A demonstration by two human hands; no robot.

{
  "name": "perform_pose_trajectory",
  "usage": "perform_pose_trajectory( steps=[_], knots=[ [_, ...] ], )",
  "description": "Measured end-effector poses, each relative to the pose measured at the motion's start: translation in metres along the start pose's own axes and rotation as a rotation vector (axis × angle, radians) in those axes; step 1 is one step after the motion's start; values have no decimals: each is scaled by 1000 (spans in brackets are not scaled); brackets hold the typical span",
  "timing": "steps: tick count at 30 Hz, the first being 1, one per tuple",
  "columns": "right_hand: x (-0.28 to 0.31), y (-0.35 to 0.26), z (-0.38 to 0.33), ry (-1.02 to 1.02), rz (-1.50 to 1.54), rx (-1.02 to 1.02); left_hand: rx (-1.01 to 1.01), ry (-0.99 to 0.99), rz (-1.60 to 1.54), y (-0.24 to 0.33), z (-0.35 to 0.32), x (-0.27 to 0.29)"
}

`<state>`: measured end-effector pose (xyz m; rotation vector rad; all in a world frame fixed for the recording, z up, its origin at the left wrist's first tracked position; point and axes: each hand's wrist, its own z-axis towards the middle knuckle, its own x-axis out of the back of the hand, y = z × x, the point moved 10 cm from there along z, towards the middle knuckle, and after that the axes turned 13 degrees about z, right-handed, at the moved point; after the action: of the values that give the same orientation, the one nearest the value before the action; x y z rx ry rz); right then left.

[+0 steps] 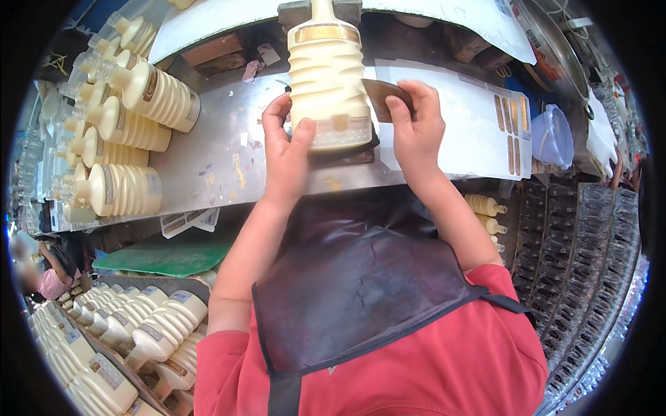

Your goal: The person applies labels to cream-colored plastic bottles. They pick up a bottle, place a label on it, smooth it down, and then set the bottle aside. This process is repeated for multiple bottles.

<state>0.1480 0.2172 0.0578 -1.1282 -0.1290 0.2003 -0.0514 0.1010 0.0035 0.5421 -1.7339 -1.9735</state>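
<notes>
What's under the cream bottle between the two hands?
A dark support peeks out along the lower edge of the cream bottle. The bottle hides the rest, so the support's full shape and anything else beneath cannot be seen.

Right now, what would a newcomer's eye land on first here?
Probably the large ribbed cream bottle at top centre, with the left grip on it and a flat brown piece in the right grip. Next, similar bottles crowd the metal bench at left, and a pale blue bucket shows at right.
</notes>
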Motion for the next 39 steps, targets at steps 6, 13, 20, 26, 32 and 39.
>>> perform_pose_trajectory(
  steps=[6, 13, 20, 26, 32, 39],
  knots=[
    [-31, -78, -65, -368, -254, 545, 7, -5, -65, -3, -1, -3],
    [-65, -113, -47, -471, -463, 635, 35, 13, -130, -3, -1, 4],
    [-98, -140, -63, -598, -436, 754, 133, -16, -301, -9, -2, 7],
    [-130, -121, -82, -773, -702, 753, 176, -14, -409, -18, -2, 11],
    [-127, -120, -78, -753, -505, 683, 133, -34, -297, -14, -3, 14],
    [-94, -102, -37, -439, -417, 415, 5, -24, 123, 10, -12, -1]
  ],
)
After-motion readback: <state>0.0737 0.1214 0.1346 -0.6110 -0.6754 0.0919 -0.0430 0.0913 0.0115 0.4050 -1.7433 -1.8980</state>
